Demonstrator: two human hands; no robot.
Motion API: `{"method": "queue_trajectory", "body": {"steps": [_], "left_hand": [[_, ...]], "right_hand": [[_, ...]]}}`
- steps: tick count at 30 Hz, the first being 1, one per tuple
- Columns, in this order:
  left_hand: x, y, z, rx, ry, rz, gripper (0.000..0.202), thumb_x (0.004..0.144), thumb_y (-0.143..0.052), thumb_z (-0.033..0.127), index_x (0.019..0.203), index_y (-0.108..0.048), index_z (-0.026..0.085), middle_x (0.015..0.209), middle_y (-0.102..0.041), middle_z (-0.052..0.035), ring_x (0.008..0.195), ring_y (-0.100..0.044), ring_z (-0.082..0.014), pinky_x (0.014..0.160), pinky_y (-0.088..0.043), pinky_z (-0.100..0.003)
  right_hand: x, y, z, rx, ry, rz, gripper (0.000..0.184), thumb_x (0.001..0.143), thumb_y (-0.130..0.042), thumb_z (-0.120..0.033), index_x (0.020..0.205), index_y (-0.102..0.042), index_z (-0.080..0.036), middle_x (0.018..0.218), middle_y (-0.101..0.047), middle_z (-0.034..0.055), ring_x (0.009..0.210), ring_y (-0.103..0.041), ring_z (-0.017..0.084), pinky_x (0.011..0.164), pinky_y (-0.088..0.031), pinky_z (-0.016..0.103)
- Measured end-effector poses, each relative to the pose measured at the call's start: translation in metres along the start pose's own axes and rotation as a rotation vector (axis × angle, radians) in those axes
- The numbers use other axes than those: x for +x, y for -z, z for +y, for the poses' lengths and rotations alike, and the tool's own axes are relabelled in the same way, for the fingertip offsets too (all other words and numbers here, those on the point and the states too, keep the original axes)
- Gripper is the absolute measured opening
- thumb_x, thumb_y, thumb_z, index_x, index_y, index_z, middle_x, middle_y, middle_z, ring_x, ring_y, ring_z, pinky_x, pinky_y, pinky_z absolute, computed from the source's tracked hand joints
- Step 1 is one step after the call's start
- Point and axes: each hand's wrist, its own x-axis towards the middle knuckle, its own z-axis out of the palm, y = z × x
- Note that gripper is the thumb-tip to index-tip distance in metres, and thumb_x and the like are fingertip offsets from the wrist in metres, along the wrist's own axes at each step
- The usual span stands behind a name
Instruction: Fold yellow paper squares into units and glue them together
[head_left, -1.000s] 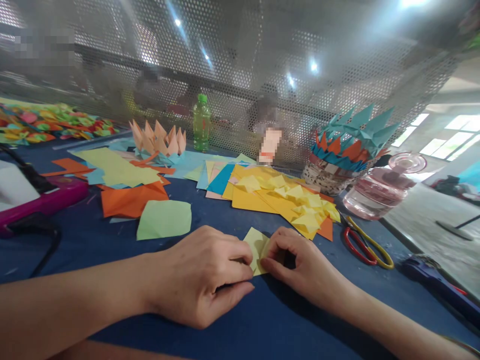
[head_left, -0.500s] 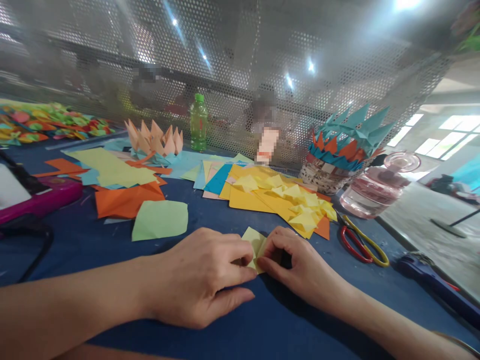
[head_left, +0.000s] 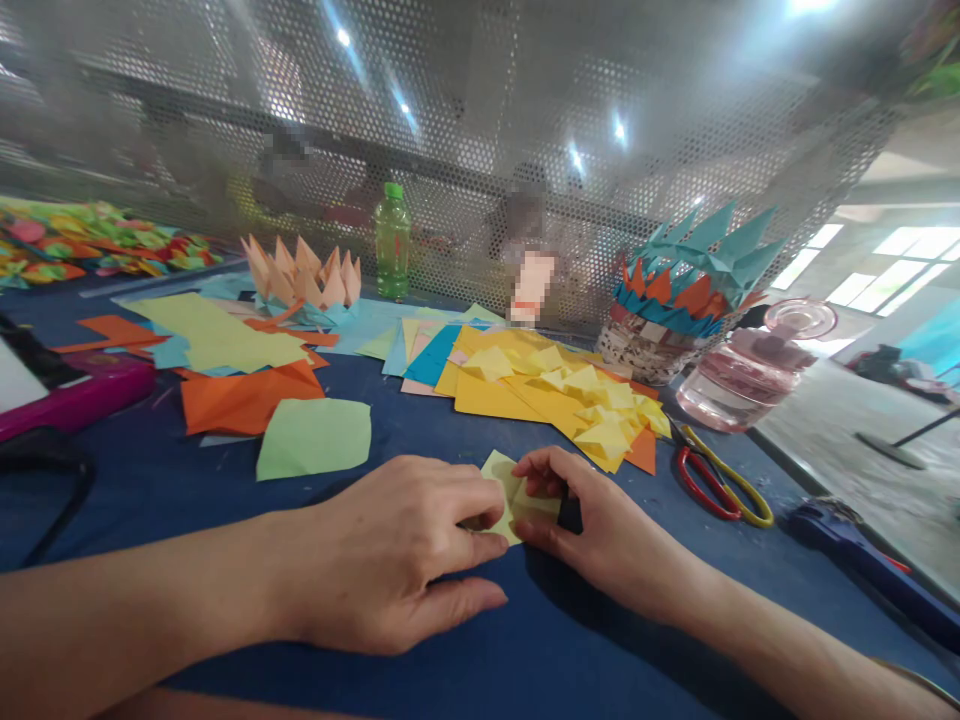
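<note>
A small pale yellow square of paper [head_left: 498, 468] lies on the blue table between my two hands, a crease showing near its middle. My left hand [head_left: 416, 550] presses its curled fingertips on the paper's left part, its thumb resting apart on the table. My right hand [head_left: 581, 500] has the paper's right side between its curved thumb and fingers; part of the sheet shows inside that grip. Just beyond my left hand lies a light green sheet [head_left: 315, 438]. Folded yellow paper pieces [head_left: 581, 385] sit on yellow sheets [head_left: 499, 398] beyond my right hand.
Red-and-yellow-handled scissors [head_left: 724, 485] and a dark blue tool [head_left: 862, 560] lie at the right. Behind stand a pink clear bottle [head_left: 739, 375], paper crowns [head_left: 675, 285], a green bottle [head_left: 393, 245] and a peach paper crown [head_left: 300, 280]. Orange sheets [head_left: 251, 398] and a magenta device [head_left: 97, 385] are left.
My right hand's fingers have spread from a tight pinch, showing more of the paper's right side. My left hand stays nearly in place. The whole view has shifted slightly.
</note>
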Motion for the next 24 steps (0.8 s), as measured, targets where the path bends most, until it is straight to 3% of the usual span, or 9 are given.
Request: {"method": "queue_trajectory", "body": {"steps": [4,9,12,17,24], "left_hand": [[0.0,0.0,-0.001,-0.012,-0.007,0.019,0.024,0.095,-0.053,0.033,0.098,-0.07,0.016,0.096,-0.063,-0.0078,0.084,-0.062,-0.0223,0.067,-0.043,-0.035],[0.0,0.002,0.001,-0.026,-0.02,0.055,0.021,0.094,-0.055,0.031,0.095,-0.07,0.016,0.094,-0.065,-0.0079,0.083,-0.063,-0.0222,0.068,-0.046,-0.034],[0.0,0.002,0.002,-0.038,-0.019,0.051,0.021,0.094,-0.055,0.03,0.096,-0.07,0.015,0.095,-0.066,-0.0086,0.084,-0.064,-0.0232,0.069,-0.049,-0.035],[0.0,-0.001,0.004,-0.077,-0.058,0.102,0.024,0.095,-0.053,0.028,0.103,-0.069,0.012,0.102,-0.07,-0.0105,0.093,-0.066,-0.0253,0.076,-0.054,-0.036],[-0.001,-0.007,0.003,-0.129,-0.036,0.201,0.021,0.094,-0.055,0.026,0.102,-0.068,0.012,0.1,-0.073,-0.0108,0.09,-0.068,-0.0236,0.08,-0.055,-0.034]], "right_hand": [[0.0,0.009,0.003,0.022,-0.037,-0.044,0.04,0.077,-0.066,-0.009,0.114,-0.055,-0.021,0.103,-0.062,0.0036,0.094,-0.057,0.019,0.087,-0.047,0.036],[-0.002,0.016,0.008,-0.01,0.008,-0.08,0.04,0.078,-0.063,-0.006,0.114,-0.056,-0.021,0.109,-0.063,0.0053,0.098,-0.057,0.02,0.089,-0.048,0.037],[-0.003,0.023,0.01,-0.008,0.076,-0.114,0.039,0.08,-0.06,-0.006,0.116,-0.057,-0.022,0.114,-0.062,0.0058,0.102,-0.058,0.02,0.091,-0.048,0.037],[-0.004,0.037,0.008,0.009,0.219,-0.223,0.054,0.076,-0.056,-0.001,0.124,-0.053,-0.025,0.127,-0.058,0.0061,0.109,-0.057,0.019,0.092,-0.049,0.035],[-0.005,0.03,0.012,-0.113,0.353,-0.126,0.051,0.076,-0.051,0.003,0.118,-0.058,-0.024,0.123,-0.059,0.0079,0.116,-0.056,0.021,0.101,-0.047,0.04]]}}
